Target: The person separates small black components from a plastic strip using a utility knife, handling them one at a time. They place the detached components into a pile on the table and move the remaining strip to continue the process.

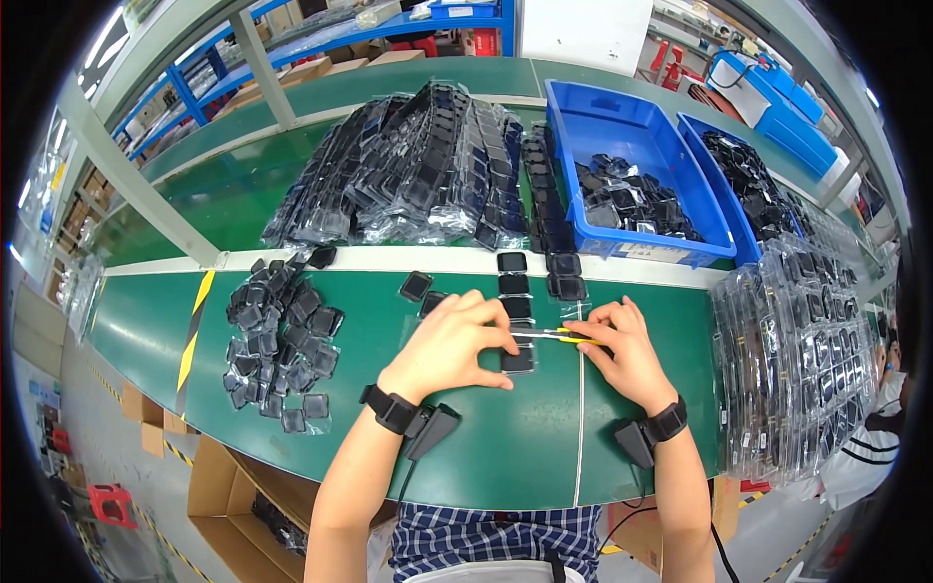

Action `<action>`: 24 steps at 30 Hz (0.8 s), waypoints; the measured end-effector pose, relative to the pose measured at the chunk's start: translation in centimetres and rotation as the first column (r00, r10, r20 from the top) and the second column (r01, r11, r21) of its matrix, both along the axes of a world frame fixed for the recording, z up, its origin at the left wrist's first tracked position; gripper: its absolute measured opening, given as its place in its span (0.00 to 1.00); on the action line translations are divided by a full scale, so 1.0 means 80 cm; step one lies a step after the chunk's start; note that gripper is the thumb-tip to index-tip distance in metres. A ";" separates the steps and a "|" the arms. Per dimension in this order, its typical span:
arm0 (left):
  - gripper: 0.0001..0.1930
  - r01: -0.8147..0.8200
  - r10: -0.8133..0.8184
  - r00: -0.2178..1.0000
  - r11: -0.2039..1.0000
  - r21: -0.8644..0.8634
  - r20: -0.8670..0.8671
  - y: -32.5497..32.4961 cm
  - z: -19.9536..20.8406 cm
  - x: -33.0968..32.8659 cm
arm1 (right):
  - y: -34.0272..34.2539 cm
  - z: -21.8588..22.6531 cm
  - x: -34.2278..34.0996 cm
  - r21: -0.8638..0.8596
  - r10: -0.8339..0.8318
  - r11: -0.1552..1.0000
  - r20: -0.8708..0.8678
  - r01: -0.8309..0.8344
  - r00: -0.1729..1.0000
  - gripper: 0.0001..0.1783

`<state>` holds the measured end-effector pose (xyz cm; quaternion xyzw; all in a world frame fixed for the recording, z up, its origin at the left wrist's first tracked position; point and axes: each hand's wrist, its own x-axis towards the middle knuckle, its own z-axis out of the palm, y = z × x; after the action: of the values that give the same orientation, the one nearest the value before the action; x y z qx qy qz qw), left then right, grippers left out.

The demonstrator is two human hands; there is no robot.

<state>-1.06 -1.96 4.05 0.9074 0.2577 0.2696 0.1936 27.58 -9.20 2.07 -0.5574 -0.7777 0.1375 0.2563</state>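
Note:
A strip of black square pieces in clear plastic pockets (514, 285) lies on the green table, running from the far side toward me. My left hand (449, 342) is at the strip's near end, its thumb and index finger closing on the left edge of the lowest pocket. In my right hand (626, 352) is a pair of scissors with yellow handles (573, 336). The metal blades point left and lie across the strip just above that lowest pocket. Loose black square pieces (416, 286) lie beyond my left hand, one partly hidden by it.
A heap of single pocketed squares (282, 340) sits at the left. Behind stands a large pile of uncut strips (418, 165). Two blue bins (637, 248) hold more pieces at the far right. Stacked clear sheets (792, 360) rise at the right edge; an open carton (219, 496) stands below.

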 end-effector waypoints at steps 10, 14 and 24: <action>0.11 0.002 0.005 0.999 0.986 -0.165 0.041 0.006 -0.014 -0.001 | -0.001 0.006 -0.011 -0.001 0.088 0.996 0.032 -0.088 0.996 0.18; 0.08 -0.087 0.093 0.995 0.973 -0.214 0.018 0.009 -0.022 0.004 | -0.003 0.007 -0.012 -0.015 0.088 0.996 0.033 -0.087 0.996 0.18; 0.09 -0.047 0.051 0.999 0.979 -0.199 0.016 0.017 -0.022 0.004 | 0.014 -0.006 -0.022 0.045 0.093 0.995 0.016 -0.093 0.996 0.16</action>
<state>-0.73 -0.62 2.26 0.8740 0.3036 0.2567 0.2792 25.84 -8.07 1.57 -0.5156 -0.8074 0.1277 0.2567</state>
